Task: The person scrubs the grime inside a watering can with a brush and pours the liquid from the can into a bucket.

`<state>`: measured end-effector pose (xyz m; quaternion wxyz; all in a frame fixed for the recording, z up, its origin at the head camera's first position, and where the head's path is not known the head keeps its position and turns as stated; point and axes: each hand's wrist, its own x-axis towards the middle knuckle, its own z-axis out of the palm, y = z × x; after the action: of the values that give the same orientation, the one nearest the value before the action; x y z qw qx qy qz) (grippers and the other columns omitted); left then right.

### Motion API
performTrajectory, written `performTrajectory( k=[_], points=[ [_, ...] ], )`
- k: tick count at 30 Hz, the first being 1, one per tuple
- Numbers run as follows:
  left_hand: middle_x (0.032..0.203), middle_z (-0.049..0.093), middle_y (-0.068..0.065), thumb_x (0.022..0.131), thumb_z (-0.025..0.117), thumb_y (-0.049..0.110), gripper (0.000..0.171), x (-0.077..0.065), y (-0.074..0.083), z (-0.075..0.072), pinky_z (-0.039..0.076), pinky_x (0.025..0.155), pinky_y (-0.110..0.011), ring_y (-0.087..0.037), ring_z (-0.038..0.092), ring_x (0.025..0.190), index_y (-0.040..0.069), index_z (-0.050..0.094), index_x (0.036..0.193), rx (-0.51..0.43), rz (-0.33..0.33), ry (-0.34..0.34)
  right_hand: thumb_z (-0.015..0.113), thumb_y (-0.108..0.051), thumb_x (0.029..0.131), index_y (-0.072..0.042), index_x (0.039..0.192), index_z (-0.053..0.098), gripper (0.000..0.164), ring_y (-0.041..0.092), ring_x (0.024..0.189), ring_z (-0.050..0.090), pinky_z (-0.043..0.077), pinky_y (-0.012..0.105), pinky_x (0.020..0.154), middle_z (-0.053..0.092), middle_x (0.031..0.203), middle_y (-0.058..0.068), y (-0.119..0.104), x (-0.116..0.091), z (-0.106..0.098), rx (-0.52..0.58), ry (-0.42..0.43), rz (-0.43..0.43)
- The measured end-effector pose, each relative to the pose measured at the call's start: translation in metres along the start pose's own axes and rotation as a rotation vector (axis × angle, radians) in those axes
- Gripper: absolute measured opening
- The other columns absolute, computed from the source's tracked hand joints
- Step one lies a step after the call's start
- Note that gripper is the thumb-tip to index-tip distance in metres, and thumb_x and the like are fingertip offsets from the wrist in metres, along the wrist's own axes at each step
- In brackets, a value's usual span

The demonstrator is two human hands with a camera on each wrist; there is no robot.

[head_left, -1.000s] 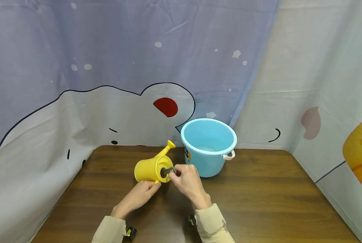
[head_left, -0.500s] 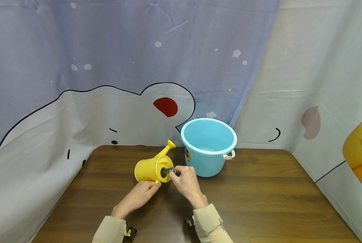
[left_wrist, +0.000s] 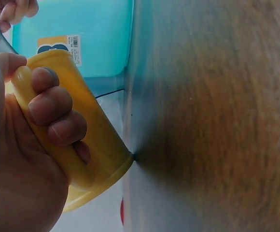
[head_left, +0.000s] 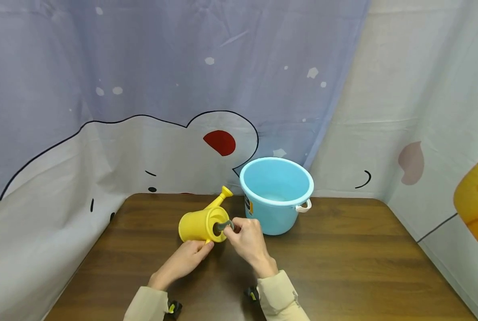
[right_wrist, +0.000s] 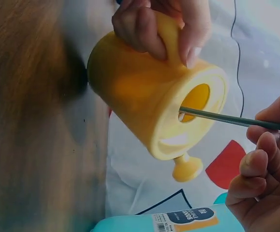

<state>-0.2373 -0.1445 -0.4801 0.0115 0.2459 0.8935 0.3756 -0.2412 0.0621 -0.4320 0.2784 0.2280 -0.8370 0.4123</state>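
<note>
A yellow watering can (head_left: 192, 226) is tipped toward the right, its lower edge at the tabletop and its spout pointing up and back. My left hand (head_left: 184, 261) grips the can's handle, fingers curled round it in the left wrist view. Thumb and fingers of my right hand (head_left: 248, 240) pinch a slim, dark grey-green stick-like tool (right_wrist: 222, 117) with a curved outer end. Its far end goes into the can's round opening, where a small white bit shows on it; the rest inside is hidden.
Behind the right hand stands a light blue bucket (head_left: 277, 218) with a white handle mount (head_left: 303, 206) and a label on its side. A brown wooden table (head_left: 355, 254) lies under everything, with a patterned cloth (head_left: 150, 147) hanging behind its far edge.
</note>
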Motion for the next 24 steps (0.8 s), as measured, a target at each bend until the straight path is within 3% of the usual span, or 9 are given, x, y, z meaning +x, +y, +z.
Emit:
performTrajectory(
  k=[10, 19, 24],
  points=[
    [0.055, 0.035, 0.011, 0.104, 0.044, 0.043, 0.049, 0.0, -0.003, 0.002, 0.029, 0.048, -0.023, -0.003, 0.029, 0.047, 0.015, 0.046, 0.063, -0.007, -0.009, -0.008, 0.069, -0.009, 0.079, -0.019, 0.05, 0.04, 0.043, 0.001, 0.045, 0.03, 0.025, 0.018, 0.043, 0.031, 0.047, -0.015, 0.01, -0.005, 0.014, -0.065, -0.059, 0.064],
    [0.055, 0.033, 0.011, 0.105, 0.046, 0.035, 0.047, -0.001, -0.004, 0.003, 0.028, 0.048, -0.022, -0.003, 0.029, 0.048, 0.015, 0.046, 0.062, -0.004, -0.018, -0.027, 0.069, -0.007, 0.073, -0.019, 0.049, 0.038, 0.041, 0.001, 0.047, 0.028, 0.023, 0.019, 0.044, 0.029, 0.047, -0.015, 0.004, -0.007, 0.015, -0.022, 0.049, 0.058],
    [0.055, 0.035, 0.012, 0.105, 0.044, 0.037, 0.047, 0.001, -0.003, 0.0, 0.029, 0.048, -0.022, -0.003, 0.03, 0.048, 0.016, 0.047, 0.062, 0.013, -0.007, -0.017, 0.068, -0.006, 0.075, -0.019, 0.05, 0.041, 0.039, 0.001, 0.046, 0.029, 0.024, 0.019, 0.044, 0.03, 0.048, -0.014, 0.0, -0.004, 0.014, -0.018, 0.02, 0.067]
  ],
)
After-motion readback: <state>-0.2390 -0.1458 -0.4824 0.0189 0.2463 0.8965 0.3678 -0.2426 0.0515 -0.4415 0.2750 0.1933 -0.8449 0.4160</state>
